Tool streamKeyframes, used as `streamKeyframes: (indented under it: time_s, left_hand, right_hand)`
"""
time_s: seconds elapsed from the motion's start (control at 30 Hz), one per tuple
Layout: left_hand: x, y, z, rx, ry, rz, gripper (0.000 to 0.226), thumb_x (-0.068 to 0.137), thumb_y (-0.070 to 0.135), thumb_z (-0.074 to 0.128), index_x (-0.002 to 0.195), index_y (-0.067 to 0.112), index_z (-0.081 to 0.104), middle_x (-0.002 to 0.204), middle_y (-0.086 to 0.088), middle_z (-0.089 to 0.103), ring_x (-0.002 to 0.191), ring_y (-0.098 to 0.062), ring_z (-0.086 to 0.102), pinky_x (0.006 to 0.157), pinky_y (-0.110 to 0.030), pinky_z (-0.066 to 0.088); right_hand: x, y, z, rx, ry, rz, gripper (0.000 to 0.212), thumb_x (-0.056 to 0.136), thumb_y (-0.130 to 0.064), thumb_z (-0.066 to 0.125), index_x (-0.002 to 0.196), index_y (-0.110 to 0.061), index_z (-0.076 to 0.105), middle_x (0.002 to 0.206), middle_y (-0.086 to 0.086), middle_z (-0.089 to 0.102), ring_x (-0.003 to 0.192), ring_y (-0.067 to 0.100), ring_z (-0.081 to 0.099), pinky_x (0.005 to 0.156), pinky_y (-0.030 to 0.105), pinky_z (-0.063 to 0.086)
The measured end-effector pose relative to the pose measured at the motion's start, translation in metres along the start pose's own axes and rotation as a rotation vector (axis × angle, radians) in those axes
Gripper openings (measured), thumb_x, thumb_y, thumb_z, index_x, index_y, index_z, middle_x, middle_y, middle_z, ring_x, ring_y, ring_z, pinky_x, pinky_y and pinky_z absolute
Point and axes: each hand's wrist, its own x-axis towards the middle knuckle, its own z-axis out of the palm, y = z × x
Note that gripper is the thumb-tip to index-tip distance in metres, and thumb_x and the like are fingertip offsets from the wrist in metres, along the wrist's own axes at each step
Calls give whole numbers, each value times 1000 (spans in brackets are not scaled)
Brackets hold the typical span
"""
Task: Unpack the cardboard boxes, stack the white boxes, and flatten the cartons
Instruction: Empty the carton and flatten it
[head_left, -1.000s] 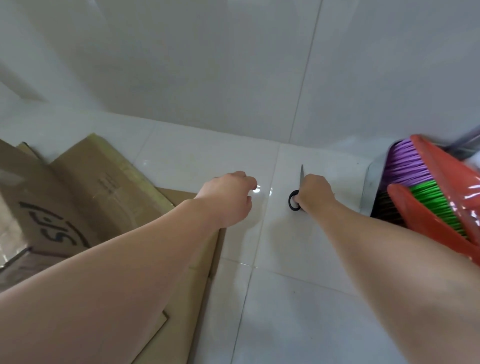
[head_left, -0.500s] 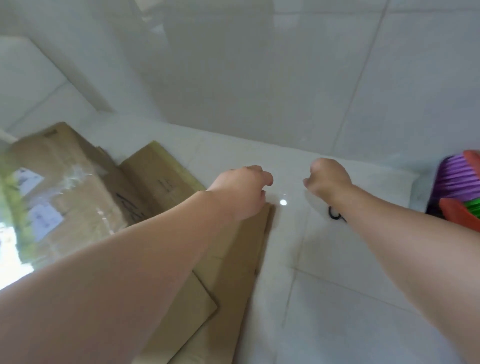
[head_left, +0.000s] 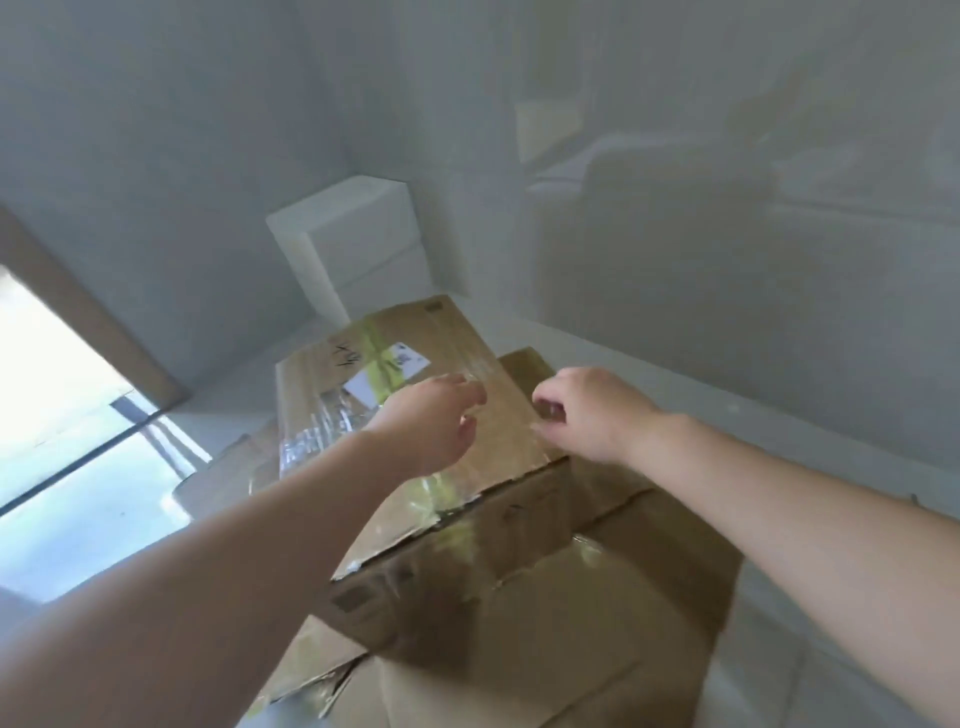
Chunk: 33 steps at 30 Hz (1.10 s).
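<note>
a taped brown cardboard box (head_left: 410, 447) with a white shipping label sits on a layer of flattened brown cartons (head_left: 597, 623), likely raised there for opening, while a stack of white rectangular boxes (head_left: 358, 244) stands in the corner behind it. the left hand (head_left: 431, 426) hovers over the box top with fingers relaxed and spread, holding nothing. the right hand (head_left: 587, 410) hangs near the box's right edge, fingers loosely curled and seemingly empty; whether either touches the cardboard i cannot tell.

Pale tiled floor (head_left: 831, 426), flattened cartons (head_left: 623, 613) lying on it, stack of white boxes (head_left: 363, 244) standing by the wall
</note>
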Motion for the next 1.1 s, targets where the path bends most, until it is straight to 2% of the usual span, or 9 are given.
streamKeyframes:
  time_s: [0.1, 0.27, 0.57, 0.67, 0.77, 0.87, 0.93, 1.03, 1.1]
  left_hand:
    - [-32, -34, 9, -104, 78, -112, 39, 89, 31, 52, 128, 25, 52, 122, 4, 56, 109, -20, 55, 86, -36, 49]
    - [-55, -69, 21, -106, 24, -159, 44, 90, 35, 52, 132, 25, 48, 129, 2, 52, 115, -20, 53, 91, -39, 49]
    - [-65, -77, 23, -101, 9, -139, 40, 92, 36, 49, 131, 25, 50, 133, 5, 49, 113, -17, 54, 90, -38, 50]
    - [-66, -75, 22, -105, 8, -138, 41, 93, 38, 48, 132, 25, 49, 132, 6, 49, 108, -16, 56, 88, -38, 51]
    - [-68, -74, 23, -112, 13, -129, 43, 93, 44, 46, 133, 27, 48, 130, 7, 50, 106, -15, 56, 87, -37, 51]
    - [-70, -74, 24, -129, 42, -110, 46, 92, 49, 45, 133, 27, 48, 127, 8, 51, 107, -15, 55, 89, -37, 49]
    - [-70, -75, 25, -122, 67, -60, 44, 93, 50, 43, 131, 29, 50, 130, 9, 50, 115, -15, 50, 94, -37, 46]
    - [-67, -73, 28, -61, 40, 56, 42, 96, 49, 38, 130, 30, 53, 137, 13, 48, 123, -15, 40, 104, -36, 34]
    - [-63, -68, 33, -42, -3, 103, 41, 96, 49, 37, 129, 30, 54, 137, 13, 49, 122, -15, 39, 106, -35, 29]
  right_hand:
    - [5, -43, 22, -92, -139, -90, 56, 80, -54, 64, 126, -23, 56, 107, 3, 52, 99, 24, 55, 80, 31, 45]
    - [13, -72, 50, -270, -251, -234, 79, 74, -60, 67, 141, -28, 39, 114, 1, 40, 109, 22, 47, 92, 40, 46]
    - [16, -73, 54, -256, -179, -363, 59, 83, -46, 65, 134, -23, 47, 111, 0, 44, 101, 21, 52, 84, 33, 42]
    - [12, -76, 48, -276, -150, -456, 44, 88, -34, 60, 128, -18, 51, 107, 2, 48, 92, 23, 57, 74, 32, 46]
    - [5, -82, 42, -325, -114, -557, 35, 86, -16, 57, 121, -10, 58, 94, 5, 55, 66, 23, 60, 54, 30, 51]
    - [3, -83, 32, -250, 2, -592, 43, 73, -8, 68, 116, -6, 65, 81, 7, 58, 45, 19, 53, 40, 24, 47]
    - [5, -80, 22, -256, 103, -587, 36, 66, -9, 72, 102, -8, 69, 74, 5, 56, 40, 17, 48, 38, 18, 38]
    - [6, -70, 8, -271, 257, -534, 27, 59, -9, 68, 86, -10, 69, 71, 4, 52, 43, 17, 45, 43, 17, 28]
    - [7, -63, 2, -295, 328, -504, 23, 60, -7, 65, 83, -9, 67, 74, 6, 52, 48, 19, 46, 42, 20, 32]
